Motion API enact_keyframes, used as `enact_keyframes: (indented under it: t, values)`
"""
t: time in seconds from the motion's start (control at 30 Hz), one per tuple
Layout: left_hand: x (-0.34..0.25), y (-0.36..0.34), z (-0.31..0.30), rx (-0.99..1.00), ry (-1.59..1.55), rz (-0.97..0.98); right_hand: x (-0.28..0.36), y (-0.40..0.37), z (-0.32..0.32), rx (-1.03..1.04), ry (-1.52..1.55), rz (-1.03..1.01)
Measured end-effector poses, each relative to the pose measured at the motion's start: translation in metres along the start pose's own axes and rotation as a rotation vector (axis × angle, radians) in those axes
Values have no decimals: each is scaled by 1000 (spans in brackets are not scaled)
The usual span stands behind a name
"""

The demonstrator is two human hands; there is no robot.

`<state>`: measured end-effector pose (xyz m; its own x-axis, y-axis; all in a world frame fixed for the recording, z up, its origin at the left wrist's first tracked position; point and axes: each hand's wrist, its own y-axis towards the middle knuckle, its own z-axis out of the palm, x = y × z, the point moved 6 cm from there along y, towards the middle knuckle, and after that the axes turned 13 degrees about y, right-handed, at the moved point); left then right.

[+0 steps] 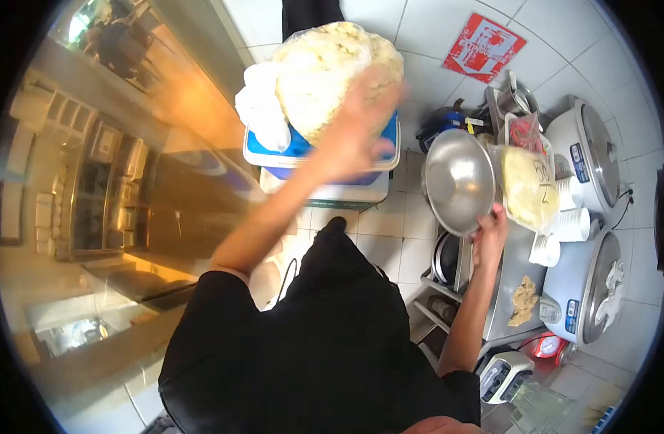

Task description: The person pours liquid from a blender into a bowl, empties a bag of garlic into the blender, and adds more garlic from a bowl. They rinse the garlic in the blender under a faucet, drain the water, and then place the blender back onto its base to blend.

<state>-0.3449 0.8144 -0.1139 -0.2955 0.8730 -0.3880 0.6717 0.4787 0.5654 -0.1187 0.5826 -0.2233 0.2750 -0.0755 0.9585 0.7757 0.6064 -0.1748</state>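
Note:
My left hand [357, 130], blurred by motion, reaches over a big clear plastic bag of pale yellow, lumpy food [321, 76]. Its thumb stands apart from the outstretched fingers. The bag rests on a blue and white cooler box [324, 177], with a white plastic bag [263, 105] at its left side. My right hand [489, 235] grips the near rim of a steel mixing bowl [458, 181]. The bowl is tilted, its shiny inside facing me, and overlaps the edge of the steel counter.
On the steel counter [500, 311] at right are a bagged yellow block [529, 186], stacked white cups [571, 225] and a crumpled brown piece [523, 301]. Two large cookers [578, 286] stand behind. A blender [505, 376] sits nearest me. Glossy steel doors [209, 202] reflect at left.

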Motion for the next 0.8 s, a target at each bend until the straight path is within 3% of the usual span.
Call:
enact_keyframes:
  t: [0.07, 0.1, 0.13, 0.2, 0.23, 0.27, 0.3, 0.4, 0.47, 0.53, 0.57, 0.6, 0.63, 0.73, 0.8]
  values:
    - [70, 47, -28, -134, 309, 9, 16, 40, 41, 18, 21, -70]
    - [110, 63, -19, -20, 396, -60, 28, 55, 63, 52, 31, -104]
    - [146, 79, -8, -14, 428, -6, 39, 68, 80, 84, 40, -130]
    - [214, 118, -18, -87, 101, -133, 54, 103, 119, 155, 44, -155]
    - [205, 133, -55, -210, 64, -176, 62, 116, 141, 169, 22, -160]
    - [203, 151, -81, -152, 154, -207, 67, 125, 164, 181, -1, -164]
    - [222, 169, -88, -293, 79, -90, 68, 137, 182, 177, 1, -163]
    - [164, 199, -149, -393, 122, 34, 63, 162, 233, 318, -54, -135]
    - [143, 210, -158, -413, 125, 112, 49, 176, 272, 375, -92, -99]
    - [127, 204, -166, -775, 225, 467, 28, 176, 296, 450, -47, -49]
    - [122, 216, -152, -759, 507, 626, 7, 195, 296, 569, -83, -85]
    - [92, 219, -173, -549, 45, 359, 20, 178, 300, 442, -133, -41]
    - [67, 211, -181, -454, 46, 283, 29, 174, 288, 393, -211, -175]
    - [10, 221, -150, -346, -105, 354, 45, 160, 229, 287, -184, -312]
    - [-44, 215, -113, -296, -276, 462, 39, 128, 192, 366, 749, -111]
